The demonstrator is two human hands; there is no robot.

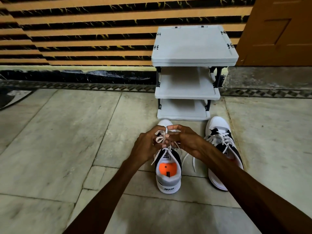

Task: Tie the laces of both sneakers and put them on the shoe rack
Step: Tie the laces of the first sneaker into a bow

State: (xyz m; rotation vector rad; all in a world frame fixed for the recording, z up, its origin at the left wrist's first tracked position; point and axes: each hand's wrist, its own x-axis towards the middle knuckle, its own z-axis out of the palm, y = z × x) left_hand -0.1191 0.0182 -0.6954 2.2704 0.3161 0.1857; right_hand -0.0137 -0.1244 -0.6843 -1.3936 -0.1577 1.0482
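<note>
1. Stone floor [50, 141] slabs fill the lower frame; a wall with orange and black stripes runs along the top, and a brown door [278, 31] stands at upper right.
2. Grey shoe rack [194, 46] with three shelves sits at centre top, against the wall.
3. Left sneaker [168, 181], white, grey and black with an orange insole, lies at centre, its toe pointing to the rack and just short of it.
4. Right sneaker [221, 137] lies beside it at centre right, toe near the rack's bottom shelf; its white laces hang loose, with ends trailing onto the floor between the shoes.
5. Left hand [146, 146] is curled over the left sneaker's tongue, its grip pinched closed on the white lace [160, 138].
6. Right hand [187, 141] meets it from the right, fingers closed on the same lace, where a loop stands up between the two hands.
7. Both forearms reach in from the bottom edge of the frame.
</note>
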